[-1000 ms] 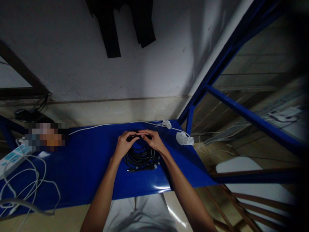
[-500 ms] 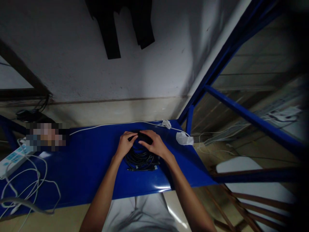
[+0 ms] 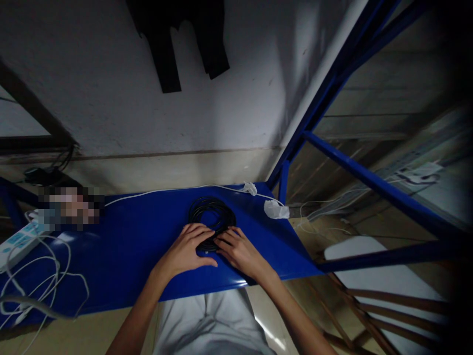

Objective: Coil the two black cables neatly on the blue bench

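A coil of black cable (image 3: 211, 203) lies on the blue table (image 3: 121, 246), in front of me. My left hand (image 3: 190, 246) rests over the near left side of the coil, palm down, with the thumb spread away from the fingers. On the near right side, my right hand (image 3: 238, 250) lies across the coil with its fingertips on the cable. The near part of the coil, with its ends, is mostly hidden under both hands.
A white power strip (image 3: 22, 239) and tangled white cords (image 3: 55, 276) lie at the left. Crumpled white wrapping (image 3: 276, 209) sits at the back right edge. Blue metal bars (image 3: 354, 162) and a wooden chair (image 3: 391, 296) stand at the right.
Both hands have moved from the far side of the coil to its near side. The coil's far side is now uncovered. My left thumb has spread. The view has shifted slightly.
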The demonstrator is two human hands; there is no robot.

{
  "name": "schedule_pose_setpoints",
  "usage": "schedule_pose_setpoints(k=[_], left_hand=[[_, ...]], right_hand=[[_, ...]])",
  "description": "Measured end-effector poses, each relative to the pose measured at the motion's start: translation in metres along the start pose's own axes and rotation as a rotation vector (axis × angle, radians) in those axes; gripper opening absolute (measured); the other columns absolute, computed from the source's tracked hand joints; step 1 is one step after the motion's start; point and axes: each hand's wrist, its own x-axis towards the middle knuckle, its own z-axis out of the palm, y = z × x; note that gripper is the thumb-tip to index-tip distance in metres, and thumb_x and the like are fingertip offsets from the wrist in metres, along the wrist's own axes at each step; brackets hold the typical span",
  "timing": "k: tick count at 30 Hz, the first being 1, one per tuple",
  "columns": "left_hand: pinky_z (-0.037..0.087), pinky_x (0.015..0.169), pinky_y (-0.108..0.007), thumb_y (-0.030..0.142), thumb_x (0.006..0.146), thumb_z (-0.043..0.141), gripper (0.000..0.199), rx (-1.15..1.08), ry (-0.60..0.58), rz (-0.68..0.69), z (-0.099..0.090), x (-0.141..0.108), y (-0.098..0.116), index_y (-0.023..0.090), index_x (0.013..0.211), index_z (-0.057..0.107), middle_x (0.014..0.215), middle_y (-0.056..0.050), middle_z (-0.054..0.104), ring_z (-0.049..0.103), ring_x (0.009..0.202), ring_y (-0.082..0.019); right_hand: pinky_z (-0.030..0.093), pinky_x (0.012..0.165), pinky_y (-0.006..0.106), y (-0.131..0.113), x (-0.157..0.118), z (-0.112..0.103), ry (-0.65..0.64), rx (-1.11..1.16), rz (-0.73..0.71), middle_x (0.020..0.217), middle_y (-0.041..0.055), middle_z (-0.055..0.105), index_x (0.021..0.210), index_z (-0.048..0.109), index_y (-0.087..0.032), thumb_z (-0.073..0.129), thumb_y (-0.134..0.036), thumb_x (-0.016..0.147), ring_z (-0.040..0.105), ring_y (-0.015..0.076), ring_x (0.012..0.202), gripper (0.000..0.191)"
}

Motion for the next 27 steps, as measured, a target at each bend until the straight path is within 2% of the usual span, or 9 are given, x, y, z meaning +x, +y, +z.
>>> schedule_pose_setpoints(k=[2,4,6,10,13,17,20,24,27], left_hand=[[0.041,0.122,-0.053,0.059,0.080,0.090,0.087,0.071,-0.028,-0.011,0.003,-0.010,0.001,0.028,0.155,0.056,0.149,-0.010,0.065,0.055,0.141,-0.033],[0.041,0.122,-0.051,0.046,0.091,0.083,0.071,0.128,-0.035,-0.007,0.004,-0.012,-0.002,0.028,0.155,0.056,0.147,-0.009,0.065,0.055,0.140,-0.031],[0.042,0.121,-0.049,0.035,0.096,0.079,0.058,0.152,-0.048,0.013,0.002,-0.007,-0.006,0.028,0.151,0.059,0.141,-0.008,0.067,0.057,0.136,-0.029],[0.046,0.116,-0.047,0.027,0.096,0.076,0.044,0.130,-0.069,0.046,-0.006,0.005,-0.007,0.028,0.140,0.066,0.128,-0.007,0.069,0.061,0.126,-0.027],[0.048,0.113,-0.047,0.022,0.095,0.071,0.040,0.115,-0.039,0.036,-0.007,0.007,-0.006,0.028,0.135,0.068,0.125,-0.007,0.068,0.062,0.122,-0.026],[0.046,0.116,-0.047,0.022,0.091,0.071,0.037,0.122,-0.007,0.020,-0.002,0.003,-0.009,0.027,0.128,0.069,0.134,-0.008,0.065,0.060,0.128,-0.027],[0.040,0.122,-0.049,0.032,0.090,0.077,0.045,0.135,-0.007,0.019,0.001,0.005,-0.010,0.026,0.133,0.064,0.144,-0.010,0.063,0.056,0.138,-0.030],[0.038,0.122,-0.053,0.051,0.086,0.084,0.070,0.197,-0.046,-0.021,0.005,0.012,-0.010,0.022,0.143,0.055,0.138,-0.013,0.067,0.059,0.134,-0.033],[0.043,0.116,-0.051,0.044,0.090,0.080,0.058,0.248,-0.086,-0.025,0.004,0.019,-0.009,0.020,0.138,0.059,0.130,-0.012,0.067,0.061,0.127,-0.033]], right_hand=[[0.044,0.118,0.054,0.001,0.002,-0.002,0.020,-0.013,-0.018,0.124,0.0116,0.075,0.136,0.068,-0.022,0.058,-0.023,0.110,0.068,0.0279,0.120,0.028],[0.045,0.117,0.053,0.002,0.005,-0.006,0.034,-0.020,-0.031,0.121,0.0115,0.075,0.136,0.069,-0.021,0.058,-0.020,0.110,0.068,0.0272,0.118,0.029],[0.045,0.117,0.052,0.003,0.007,-0.012,0.038,-0.025,-0.042,0.121,0.0111,0.075,0.137,0.068,-0.021,0.058,-0.019,0.109,0.068,0.0270,0.118,0.029],[0.045,0.118,0.052,0.003,0.011,-0.021,0.036,-0.039,-0.048,0.123,0.0103,0.074,0.135,0.068,-0.022,0.057,-0.015,0.109,0.067,0.0262,0.119,0.029],[0.043,0.121,0.053,0.003,0.013,-0.021,0.043,-0.047,-0.030,0.134,0.0128,0.070,0.132,0.068,-0.021,0.056,-0.018,0.109,0.063,0.0278,0.131,0.026],[0.037,0.127,0.055,0.009,0.018,-0.012,0.046,-0.031,-0.055,0.148,0.0152,0.064,0.138,0.064,-0.020,0.053,-0.024,0.111,0.052,0.0286,0.149,0.029],[0.037,0.127,0.055,0.015,0.023,-0.006,0.023,-0.035,-0.074,0.139,0.0144,0.070,0.143,0.060,-0.020,0.050,-0.029,0.113,0.061,0.0270,0.139,0.033],[0.041,0.123,0.055,0.021,0.030,-0.006,0.000,-0.082,-0.084,0.121,0.0129,0.074,0.135,0.064,-0.018,0.046,-0.031,0.115,0.068,0.0257,0.119,0.030],[0.042,0.120,0.054,0.020,0.032,-0.007,0.018,-0.088,-0.074,0.117,0.0127,0.073,0.134,0.065,-0.018,0.046,-0.035,0.115,0.068,0.0261,0.115,0.032]])
